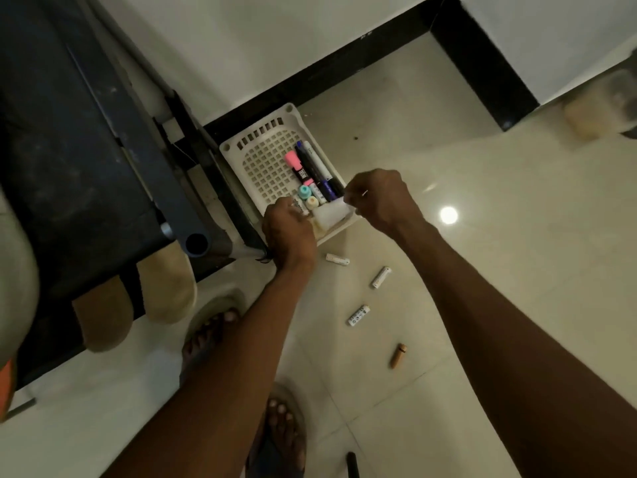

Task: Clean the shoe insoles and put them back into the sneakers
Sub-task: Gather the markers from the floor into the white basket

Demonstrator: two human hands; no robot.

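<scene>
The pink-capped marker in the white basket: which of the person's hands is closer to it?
Left, narrowly. The left hand is just below the pink-capped marker, inside the near end of the white basket; the right hand is off to the marker's right, over the basket's rim.

head view, looking down at tiled floor. white perforated basket [262,160] sits on the floor against a dark skirting, holding markers [312,167] and small pastel-capped bottles [307,196]. left hand [287,229] reaches into the basket's near end, fingers curled round a small labelled tube [299,207]. right hand [381,198] is over the basket's near right corner, fingers curled, pinching something thin and pale; item unclear. two tan insoles [138,298] lie on a dark surface at left, overhanging its edge. four small cylinders [358,315] lie scattered on the floor. sandalled feet [286,429] below.
</scene>
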